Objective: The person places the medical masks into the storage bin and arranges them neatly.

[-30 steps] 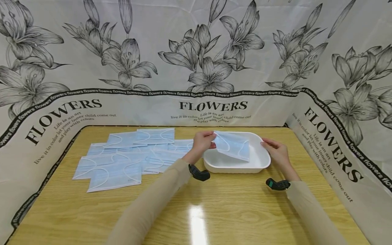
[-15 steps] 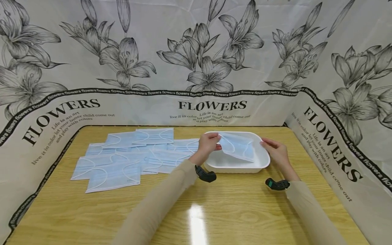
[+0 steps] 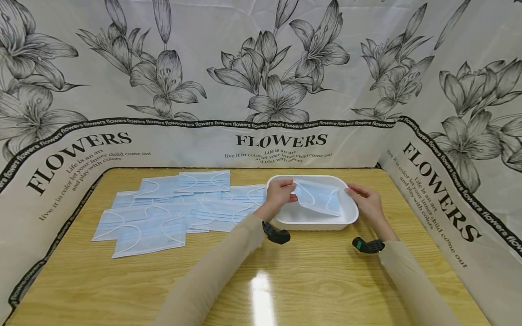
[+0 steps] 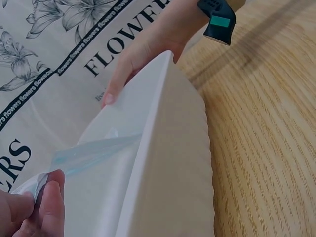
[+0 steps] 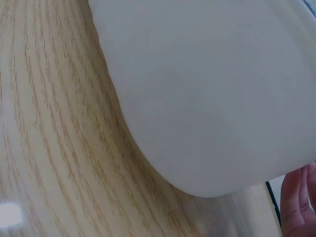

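Where the white tray (image 3: 326, 222) sits on the wooden table (image 3: 285, 280), right of centre, both hands are at its rim. Left hand (image 3: 280, 194) pinches one end of a blue face mask (image 3: 319, 197) between thumb and curled fingers; the mask hangs slanted over the tray's inside, its far end low toward the right wall. In the left wrist view the same mask (image 4: 94, 150) runs as a thin blue edge from the fingertips (image 4: 52, 200) across the tray's hollow. Right hand (image 3: 367, 203) rests against the tray's right rim, fingers fairly straight, touching the wall; whether it also touches the mask cannot be told. Right wrist view shows mostly the tray's outer wall (image 5: 207, 94) against the table grain, a bit of palm at the corner.

Left of the tray, a spread of more blue masks (image 3: 163, 210) lies flat and overlapping on the table, nearest ones just beside the tray's left end. Flower-printed sheet (image 3: 261, 90) stands round three sides
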Available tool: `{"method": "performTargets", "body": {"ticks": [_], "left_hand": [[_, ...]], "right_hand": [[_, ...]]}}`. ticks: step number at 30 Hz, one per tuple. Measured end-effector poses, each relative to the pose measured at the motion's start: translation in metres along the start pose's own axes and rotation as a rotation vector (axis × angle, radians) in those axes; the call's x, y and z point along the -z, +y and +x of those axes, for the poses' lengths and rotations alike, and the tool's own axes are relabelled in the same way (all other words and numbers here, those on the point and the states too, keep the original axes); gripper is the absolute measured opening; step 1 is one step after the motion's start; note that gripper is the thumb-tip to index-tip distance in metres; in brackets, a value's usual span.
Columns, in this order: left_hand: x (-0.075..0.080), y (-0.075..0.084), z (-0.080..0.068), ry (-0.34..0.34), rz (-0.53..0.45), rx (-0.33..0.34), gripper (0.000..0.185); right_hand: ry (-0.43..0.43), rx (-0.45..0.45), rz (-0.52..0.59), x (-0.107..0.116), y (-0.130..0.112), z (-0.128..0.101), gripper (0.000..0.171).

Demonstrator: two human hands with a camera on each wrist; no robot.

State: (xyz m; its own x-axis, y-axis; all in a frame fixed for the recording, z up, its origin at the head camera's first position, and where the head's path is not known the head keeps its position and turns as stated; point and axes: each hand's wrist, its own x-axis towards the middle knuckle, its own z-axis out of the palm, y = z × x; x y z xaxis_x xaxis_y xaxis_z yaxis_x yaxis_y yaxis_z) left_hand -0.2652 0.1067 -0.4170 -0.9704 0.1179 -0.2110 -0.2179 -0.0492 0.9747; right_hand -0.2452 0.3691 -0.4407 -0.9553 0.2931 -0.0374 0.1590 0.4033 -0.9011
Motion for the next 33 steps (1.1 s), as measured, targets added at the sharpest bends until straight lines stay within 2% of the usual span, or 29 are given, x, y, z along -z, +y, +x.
{"method": "performTargets", "body": {"ticks": [13, 21, 28, 33], "left_hand": [[0.0012, -0.0004, -0.0010, 0.018, 0.091, 0.026, 0.032], [0.0017, 0.0012, -0.0046, 0.013, 0.154, -0.002, 0.031], [0.0000, 0.0012, -0.0050, 0.031, 0.171, -0.062, 0.027], [0.0000, 0.0017, -0.0033, 0.044, 0.221, -0.054, 0.027]], "right_hand": [[0.006, 0.001, -0.033, -0.0017, -0.0002, 0.0011, 0.055], [0.006, -0.004, -0.036, -0.0016, 0.0021, 0.0027, 0.056], [0.004, 0.002, -0.055, -0.0009, 0.0019, 0.0023, 0.056], [-0.002, -0.004, -0.034, -0.0003, 0.0003, 0.0010, 0.055]]}}
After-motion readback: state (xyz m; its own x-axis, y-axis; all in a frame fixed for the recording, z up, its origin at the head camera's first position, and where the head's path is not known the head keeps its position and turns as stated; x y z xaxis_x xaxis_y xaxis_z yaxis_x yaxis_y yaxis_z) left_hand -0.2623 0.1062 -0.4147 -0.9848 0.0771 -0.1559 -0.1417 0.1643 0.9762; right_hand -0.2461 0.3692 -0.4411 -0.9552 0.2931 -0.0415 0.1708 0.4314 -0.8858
